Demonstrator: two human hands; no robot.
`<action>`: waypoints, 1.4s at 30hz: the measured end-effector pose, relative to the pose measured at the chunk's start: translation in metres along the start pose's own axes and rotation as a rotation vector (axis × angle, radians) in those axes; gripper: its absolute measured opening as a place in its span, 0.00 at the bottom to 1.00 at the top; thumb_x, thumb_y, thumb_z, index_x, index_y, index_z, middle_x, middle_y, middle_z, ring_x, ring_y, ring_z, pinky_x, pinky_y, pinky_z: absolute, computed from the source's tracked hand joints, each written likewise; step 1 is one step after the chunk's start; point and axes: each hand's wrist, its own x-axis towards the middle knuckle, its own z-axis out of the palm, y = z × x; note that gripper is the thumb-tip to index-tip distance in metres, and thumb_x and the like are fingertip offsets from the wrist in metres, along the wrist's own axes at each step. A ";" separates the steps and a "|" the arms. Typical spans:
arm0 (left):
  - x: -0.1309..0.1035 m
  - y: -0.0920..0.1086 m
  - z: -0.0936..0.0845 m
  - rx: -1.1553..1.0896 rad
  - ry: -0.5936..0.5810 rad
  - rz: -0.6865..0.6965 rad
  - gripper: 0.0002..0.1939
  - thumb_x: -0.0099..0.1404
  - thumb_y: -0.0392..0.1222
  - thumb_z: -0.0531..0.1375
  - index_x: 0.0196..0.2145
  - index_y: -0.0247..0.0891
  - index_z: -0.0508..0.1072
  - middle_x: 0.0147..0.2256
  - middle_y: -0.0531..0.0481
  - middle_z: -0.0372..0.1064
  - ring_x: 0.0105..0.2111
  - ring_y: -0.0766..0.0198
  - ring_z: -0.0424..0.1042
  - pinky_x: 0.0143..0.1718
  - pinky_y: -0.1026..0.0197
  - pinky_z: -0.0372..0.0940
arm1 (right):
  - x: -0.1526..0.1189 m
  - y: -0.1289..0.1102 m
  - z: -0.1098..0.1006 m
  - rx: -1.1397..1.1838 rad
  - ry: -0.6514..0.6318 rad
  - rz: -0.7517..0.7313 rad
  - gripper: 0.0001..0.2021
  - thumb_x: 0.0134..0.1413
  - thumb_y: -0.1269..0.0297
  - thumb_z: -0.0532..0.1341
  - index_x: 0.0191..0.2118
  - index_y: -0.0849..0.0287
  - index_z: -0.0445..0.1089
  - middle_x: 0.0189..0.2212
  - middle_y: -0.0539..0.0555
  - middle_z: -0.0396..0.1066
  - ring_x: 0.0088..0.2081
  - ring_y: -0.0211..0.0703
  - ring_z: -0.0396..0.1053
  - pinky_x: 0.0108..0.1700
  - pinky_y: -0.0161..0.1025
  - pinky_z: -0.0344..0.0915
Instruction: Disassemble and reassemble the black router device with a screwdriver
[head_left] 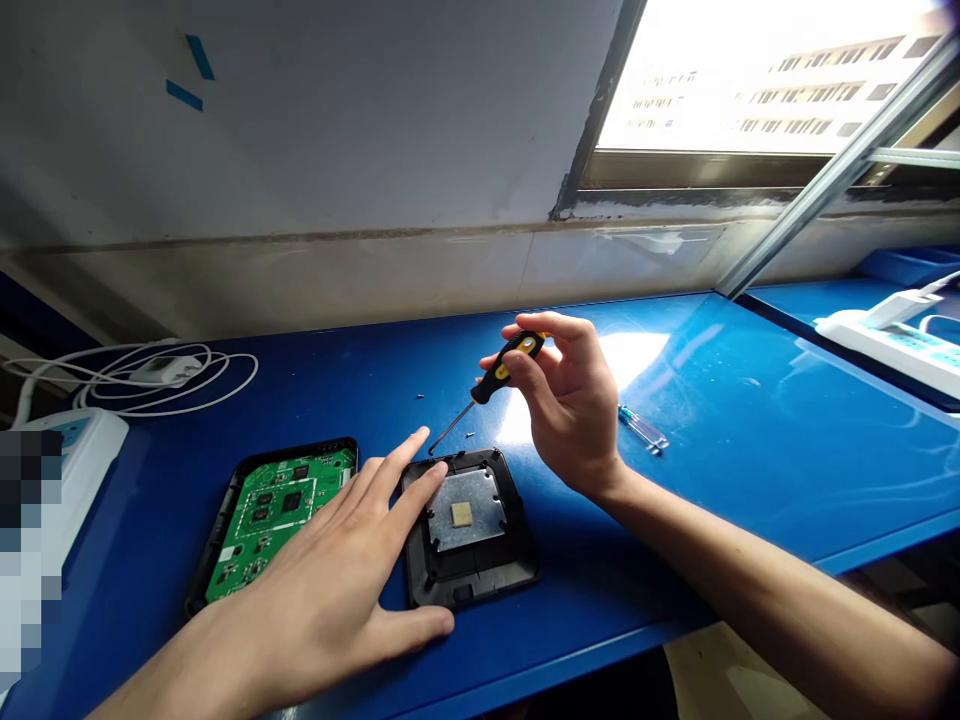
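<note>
My right hand grips a black and yellow screwdriver, tilted so its tip points down at the far left corner of a black plastic cover. A small dark bit, perhaps a screw, shows at the tip. Fixed inside the cover is a silver metal plate with a beige square pad. My left hand lies with fingers spread over the cover's left side, index fingertip at its upper left. Partly behind that hand, a green circuit board sits in another black shell.
Small screws lie beyond the cover on the blue table. A clear-handled screwdriver rests right of my right hand. White power strips and a coiled white cable are at the left; another strip stands right, past a metal frame.
</note>
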 end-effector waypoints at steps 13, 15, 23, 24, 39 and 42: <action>0.002 0.001 -0.001 0.016 -0.031 -0.001 0.61 0.63 0.68 0.65 0.75 0.58 0.26 0.77 0.48 0.29 0.73 0.31 0.42 0.65 0.28 0.61 | 0.005 -0.014 -0.004 -0.117 0.077 -0.141 0.09 0.69 0.64 0.61 0.52 0.46 0.67 0.45 0.50 0.69 0.37 0.39 0.79 0.39 0.42 0.84; 0.002 0.002 -0.002 0.013 -0.036 -0.017 0.60 0.63 0.67 0.65 0.75 0.58 0.26 0.77 0.49 0.24 0.73 0.30 0.40 0.64 0.29 0.62 | 0.008 -0.015 -0.005 -0.108 0.100 -0.152 0.09 0.68 0.64 0.62 0.51 0.46 0.68 0.44 0.50 0.70 0.36 0.40 0.79 0.39 0.43 0.83; 0.001 0.003 -0.003 -0.006 -0.018 -0.022 0.52 0.62 0.63 0.68 0.75 0.56 0.45 0.77 0.48 0.29 0.72 0.30 0.46 0.63 0.32 0.65 | 0.011 -0.013 -0.009 -0.155 0.126 -0.176 0.10 0.68 0.65 0.63 0.52 0.47 0.68 0.44 0.51 0.70 0.37 0.41 0.79 0.36 0.41 0.83; 0.001 0.003 -0.004 -0.010 -0.018 -0.022 0.50 0.62 0.62 0.68 0.74 0.56 0.49 0.77 0.48 0.32 0.72 0.31 0.48 0.63 0.31 0.65 | 0.011 -0.013 -0.009 -0.181 0.124 -0.183 0.10 0.68 0.64 0.62 0.52 0.47 0.68 0.44 0.51 0.71 0.38 0.41 0.79 0.35 0.41 0.83; 0.004 0.006 -0.010 -0.033 -0.084 -0.038 0.45 0.63 0.61 0.68 0.72 0.55 0.54 0.74 0.47 0.47 0.71 0.38 0.53 0.65 0.32 0.62 | -0.001 -0.031 -0.005 -0.136 -0.030 -0.266 0.11 0.63 0.67 0.66 0.50 0.51 0.73 0.39 0.52 0.71 0.39 0.41 0.76 0.28 0.36 0.79; 0.004 0.006 -0.009 -0.027 -0.088 -0.035 0.46 0.63 0.62 0.67 0.72 0.55 0.53 0.74 0.46 0.46 0.71 0.38 0.52 0.66 0.33 0.62 | -0.002 -0.031 -0.006 -0.112 -0.064 -0.257 0.12 0.62 0.70 0.66 0.51 0.53 0.73 0.40 0.52 0.71 0.39 0.40 0.75 0.29 0.35 0.79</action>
